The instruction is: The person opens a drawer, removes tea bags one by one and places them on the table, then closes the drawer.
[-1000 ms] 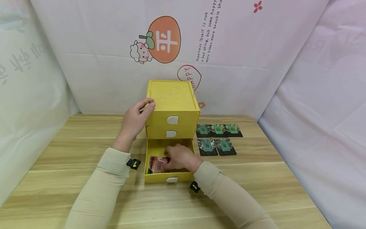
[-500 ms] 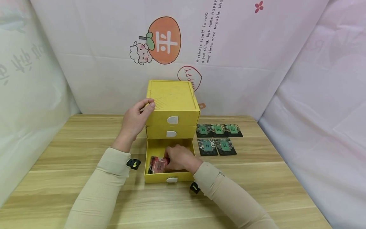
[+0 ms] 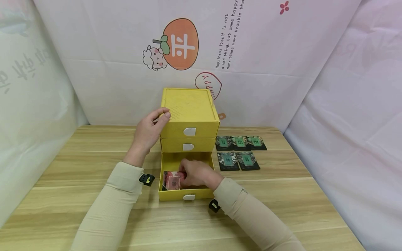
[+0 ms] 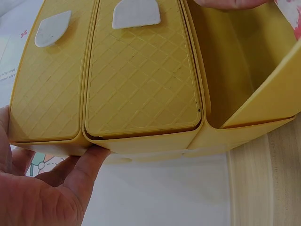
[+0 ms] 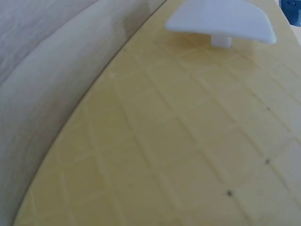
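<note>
A yellow drawer unit stands on the wooden table, its bottom drawer pulled out and its upper two drawers closed. My left hand holds the unit's upper left edge, with thumb and forefinger on its top; in the left wrist view other fingers lie against its side. Inside the bottom drawer, my right hand has curled fingers at the right edge of a red square packet, pinching it. The thumb and part of the packet are hidden behind the hand. The right wrist view shows mainly the drawer front and its white tab.
Several dark square packets with green labels lie flat right of the unit, in a back row and a front row. A printed white cloth hangs close behind the unit, and cloth walls flank the table.
The right hand and the red packet have shifted very slightly left inside the drawer. The left hand and the drawer unit have stayed put.
</note>
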### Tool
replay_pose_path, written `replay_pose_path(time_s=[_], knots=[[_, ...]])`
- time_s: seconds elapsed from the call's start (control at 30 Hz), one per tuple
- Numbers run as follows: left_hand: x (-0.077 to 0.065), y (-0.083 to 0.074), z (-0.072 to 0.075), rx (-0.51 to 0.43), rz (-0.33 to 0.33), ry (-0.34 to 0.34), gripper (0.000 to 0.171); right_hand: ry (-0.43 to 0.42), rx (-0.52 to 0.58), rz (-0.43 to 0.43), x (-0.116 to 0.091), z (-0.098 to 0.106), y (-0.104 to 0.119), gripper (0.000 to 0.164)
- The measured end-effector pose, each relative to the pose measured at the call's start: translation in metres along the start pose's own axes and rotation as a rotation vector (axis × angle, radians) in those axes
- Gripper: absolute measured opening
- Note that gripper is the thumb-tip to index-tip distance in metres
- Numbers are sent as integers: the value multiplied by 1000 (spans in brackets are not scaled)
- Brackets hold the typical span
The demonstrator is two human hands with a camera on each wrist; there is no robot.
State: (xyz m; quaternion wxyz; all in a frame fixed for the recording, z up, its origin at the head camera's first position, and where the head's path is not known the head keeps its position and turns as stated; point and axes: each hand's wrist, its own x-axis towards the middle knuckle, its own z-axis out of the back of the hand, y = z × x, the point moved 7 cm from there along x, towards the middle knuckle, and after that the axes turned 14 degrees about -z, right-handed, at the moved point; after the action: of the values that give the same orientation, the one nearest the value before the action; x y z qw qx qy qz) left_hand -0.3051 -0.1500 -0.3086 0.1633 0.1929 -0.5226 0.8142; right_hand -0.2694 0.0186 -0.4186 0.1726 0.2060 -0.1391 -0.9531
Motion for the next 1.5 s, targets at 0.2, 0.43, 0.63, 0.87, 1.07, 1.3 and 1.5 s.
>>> replay_pose_path(time_s=[0.2,0.43,0.63,0.87,1.07,1.3,1.5], knots=[[0,0,0,5,-2,1,55,47,77,1,-1,0,-1,32],[1,1,-1,4,0,3,56,93,195,10,-2,-1,-3,33],[0,1,-1,4,4,4,56,145,310,-15,-2,-4,-7,41],[0,1,-1,3,5,5,57,152,241,22,-5,-4,-6,21],[0,3,-1,7,6,7,58,167,300,55,-9,-4,-6,14],[0,2,-1,4,3,5,57,124,384,60,-14,3,-8,15],[0,2,-1,9,5,3,57,77,454,79,-20,14,-12,13]])
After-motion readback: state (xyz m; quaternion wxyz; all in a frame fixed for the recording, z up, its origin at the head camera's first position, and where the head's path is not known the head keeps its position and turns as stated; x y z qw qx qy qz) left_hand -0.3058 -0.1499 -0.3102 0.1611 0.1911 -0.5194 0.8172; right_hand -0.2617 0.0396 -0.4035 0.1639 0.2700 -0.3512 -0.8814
